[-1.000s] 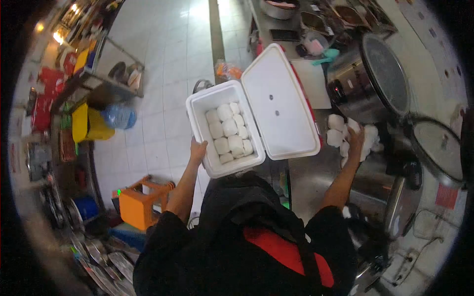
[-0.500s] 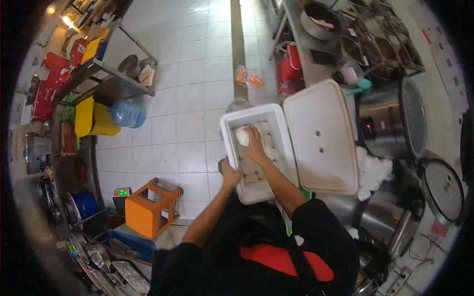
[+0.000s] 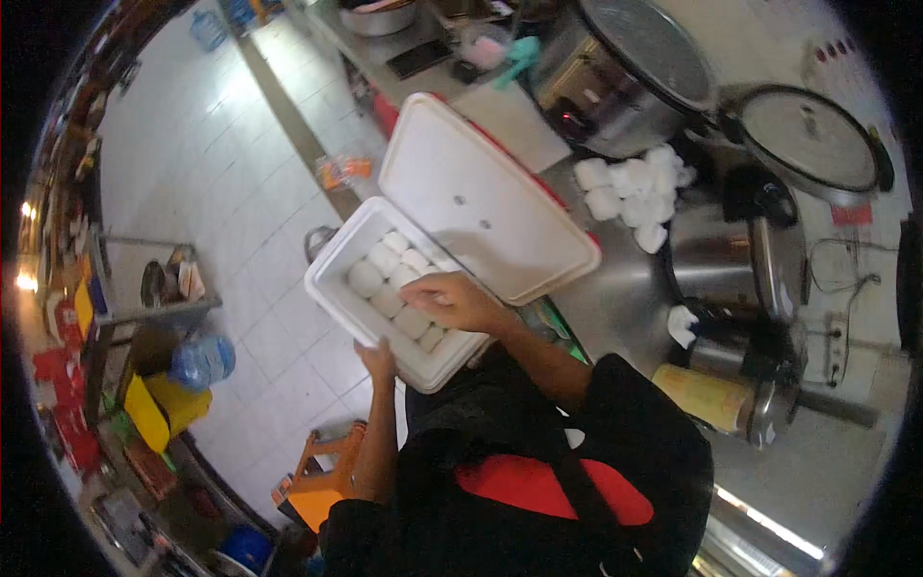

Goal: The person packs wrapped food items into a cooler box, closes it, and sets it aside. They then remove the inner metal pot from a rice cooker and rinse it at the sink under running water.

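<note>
A white cooler box (image 3: 332,288) stands tilted in view, with several round white pieces (image 3: 365,279) packed inside. Its white lid (image 3: 490,202) with a red edge is swung open to the right. My left hand (image 3: 378,361) grips the box's near left rim. Over the box opening is my right hand (image 3: 457,300), its fingers curled together; what they hold, if anything, cannot be made out. A heap of similar white pieces (image 3: 639,192) lies on the steel counter (image 3: 615,279), right of the lid.
A large steel pot (image 3: 606,87) and a round glass lid (image 3: 808,139) are at the upper right. An orange stool (image 3: 327,481) stands on the tiled floor below left. Further left are a yellow bin (image 3: 163,409) and a water bottle (image 3: 204,362).
The view has turned, and the box appears further left. My right hand, earlier on a white piece deep in the box, is now higher over its near right part. My left hand stays at the rim.
</note>
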